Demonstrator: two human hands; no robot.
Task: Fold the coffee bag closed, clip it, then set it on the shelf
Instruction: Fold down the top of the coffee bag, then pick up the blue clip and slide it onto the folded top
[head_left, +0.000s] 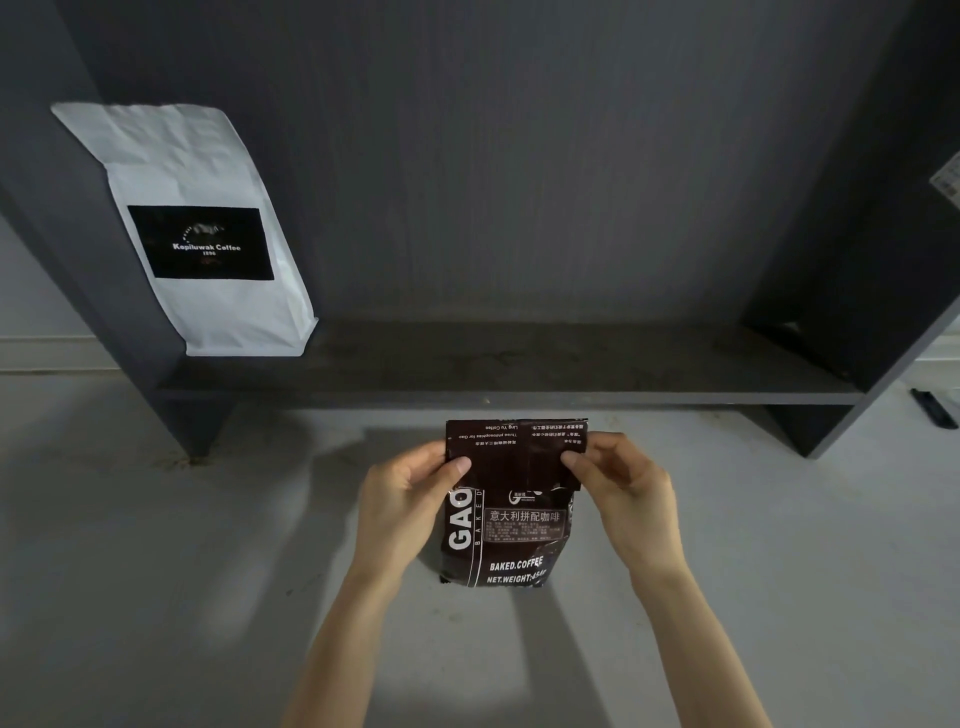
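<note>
While both grips pinch coffee bag (511, 525) fold, white bag (208, 228) occupies shelf (519, 374) left end.

Dark shelf unit on a pale grey surface

A dark grey back panel (519, 156) is flanked by slanted side panels (857, 260). The pale surface (156, 571) is lit unevenly, with soft shadows cast across it. A white wall (36, 312) is glimpsed at left.

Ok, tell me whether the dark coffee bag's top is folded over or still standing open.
Folded over. The dark coffee bag has its top flap bent down toward the front, print upside down, pinched by left hand and right hand. No clip visible.
</note>
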